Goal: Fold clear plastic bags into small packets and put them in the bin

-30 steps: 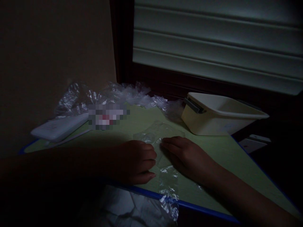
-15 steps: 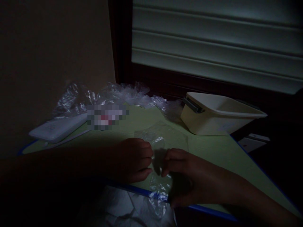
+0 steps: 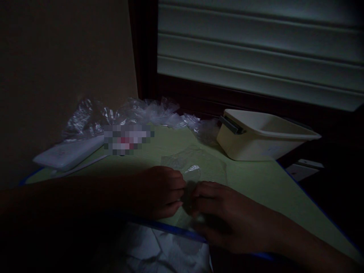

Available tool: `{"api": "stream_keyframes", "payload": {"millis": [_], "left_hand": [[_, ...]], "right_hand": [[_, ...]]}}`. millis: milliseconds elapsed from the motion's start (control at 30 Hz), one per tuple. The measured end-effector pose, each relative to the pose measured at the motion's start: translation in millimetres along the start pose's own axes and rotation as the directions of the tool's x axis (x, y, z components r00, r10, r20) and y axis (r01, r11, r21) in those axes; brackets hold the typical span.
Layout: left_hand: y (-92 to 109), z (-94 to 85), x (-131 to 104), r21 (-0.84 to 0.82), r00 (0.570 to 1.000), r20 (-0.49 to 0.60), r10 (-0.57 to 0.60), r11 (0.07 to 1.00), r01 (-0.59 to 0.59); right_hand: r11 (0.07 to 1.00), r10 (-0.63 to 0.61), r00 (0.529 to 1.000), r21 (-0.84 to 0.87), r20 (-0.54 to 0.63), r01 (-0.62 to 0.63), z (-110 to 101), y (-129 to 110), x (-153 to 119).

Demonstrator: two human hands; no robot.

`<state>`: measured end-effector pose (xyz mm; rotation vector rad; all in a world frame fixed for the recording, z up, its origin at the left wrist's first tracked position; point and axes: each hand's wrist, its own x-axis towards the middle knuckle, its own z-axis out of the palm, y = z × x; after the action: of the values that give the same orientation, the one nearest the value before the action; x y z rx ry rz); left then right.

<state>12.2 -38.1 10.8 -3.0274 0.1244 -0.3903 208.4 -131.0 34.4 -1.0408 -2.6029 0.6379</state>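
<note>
i'm seeing clear plastic (image 3: 209, 163) lying toward the front bench edge (image 3: 166, 227); my left hand (image 3: 165, 193) is resting curled, right hand (image 3: 218, 208) half-curled, grips unclear; light, even pressing should be avoiding creases.

The left hand (image 3: 163, 193) and right hand (image 3: 224, 208) curled at clear plastic (image 3: 195, 170) on the table (image 3: 261, 189); a bin (image 3: 250, 146) stood far right.

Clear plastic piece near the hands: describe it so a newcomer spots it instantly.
Find the blue-edged green table, then the left hand and right hand close together near its front edge. The clear plastic piece lies just beyond them. Unlike the crumpled plastic heaped along the back, it is spread mostly flat, green showing through.
</note>
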Motion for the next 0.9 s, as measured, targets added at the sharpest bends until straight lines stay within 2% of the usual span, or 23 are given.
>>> {"api": "stream_keyframes", "payload": {"millis": [133,300,400,533,700,900], "left_hand": [[-1,-1.1,1,0.014,1.000,0.008,0.021,1.000,-0.021],[-1,-2.2,0,0.010,0.997,-0.056,0.054,0.999,-0.054],[0,-1.8,-1,0.025,0.994,-0.094,0.054,0.998,-0.051],[1,0.8,-2,0.042,0.988,-0.127,0.087,0.996,-0.082],[0,2.1,-3,0.035,0.993,-0.089,0.077,0.997,-0.074],[0,-1.4,-1,0.023,0.995,-0.019,0.095,0.995,-0.094]], "right_hand": [[1.000,0.007,0.999,0.006,-0.049,-0.007,-3,3,1],[0.999,0.046,0.989,0.001,-0.141,-0.046,-6,10,1],[0.995,0.075,0.977,0.083,-0.201,-0.059,-5,17,0],[0.966,0.182,0.953,0.226,-0.244,-0.126,-2,25,2],[0.945,0.291,0.891,0.252,-0.348,-0.210,3,30,7],[0.948,0.318,0.847,0.142,-0.425,-0.285,8,33,10]]}}
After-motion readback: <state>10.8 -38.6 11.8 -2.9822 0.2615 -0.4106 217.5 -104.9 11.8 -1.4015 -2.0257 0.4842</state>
